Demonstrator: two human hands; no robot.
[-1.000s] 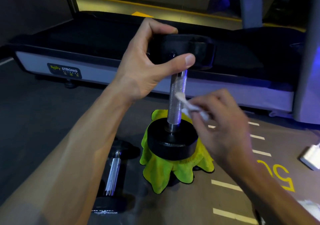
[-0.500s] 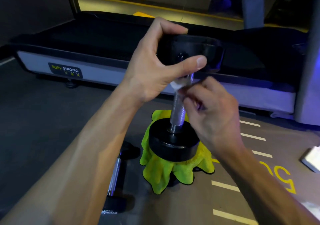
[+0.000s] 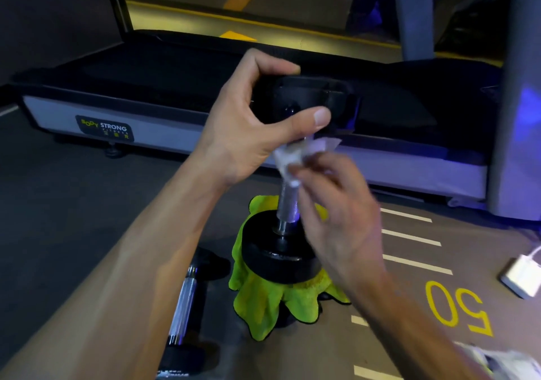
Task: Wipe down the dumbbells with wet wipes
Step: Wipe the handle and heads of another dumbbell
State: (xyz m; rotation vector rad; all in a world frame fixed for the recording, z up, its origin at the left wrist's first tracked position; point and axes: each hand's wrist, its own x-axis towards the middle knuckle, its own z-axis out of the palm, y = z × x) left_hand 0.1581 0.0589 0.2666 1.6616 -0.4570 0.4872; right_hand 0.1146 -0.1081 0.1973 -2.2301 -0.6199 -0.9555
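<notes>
A black dumbbell stands upright on end, its lower head resting on a lime-green cloth. My left hand grips the upper black head from the left, thumb across its front. My right hand pinches a crumpled white wet wipe against the top of the chrome handle, just under the upper head. A second dumbbell with a chrome handle lies on the floor at lower left, partly hidden by my left forearm.
A treadmill deck with a "Body Strong" label runs across behind the dumbbell. A white pack lies on the floor at right, and a crumpled white item at the bottom right. The floor carries white stripes and a yellow "50".
My right hand slid the wipe up the handle from its middle to just under the upper head and has opened out somewhat. My left hand kept hold of the top head.
</notes>
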